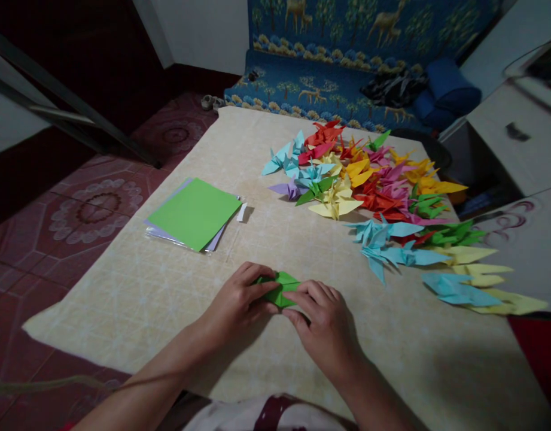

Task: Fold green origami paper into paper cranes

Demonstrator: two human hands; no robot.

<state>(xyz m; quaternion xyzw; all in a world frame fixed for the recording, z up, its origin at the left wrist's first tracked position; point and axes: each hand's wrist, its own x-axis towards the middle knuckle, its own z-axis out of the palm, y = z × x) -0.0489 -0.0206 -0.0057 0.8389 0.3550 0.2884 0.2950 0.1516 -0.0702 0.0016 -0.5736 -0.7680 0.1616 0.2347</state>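
A small folded piece of green origami paper lies at the near middle of the table, between my two hands. My left hand grips its left side, fingers on top and thumb at the near edge. On the right side, my right hand presses the paper with its fingertips, the thumb close to the near edge. Parts of the paper are hidden under the fingers. Beyond my left hand sits a stack of square paper with a green sheet on top and lilac sheets and clear plastic showing beneath.
Many folded paper cranes in several colours spread over the table's far right, reaching to its right edge. A small white paper tag lies beside the stack. Past the cream tablecloth stand a blue patterned sofa and a white cabinet.
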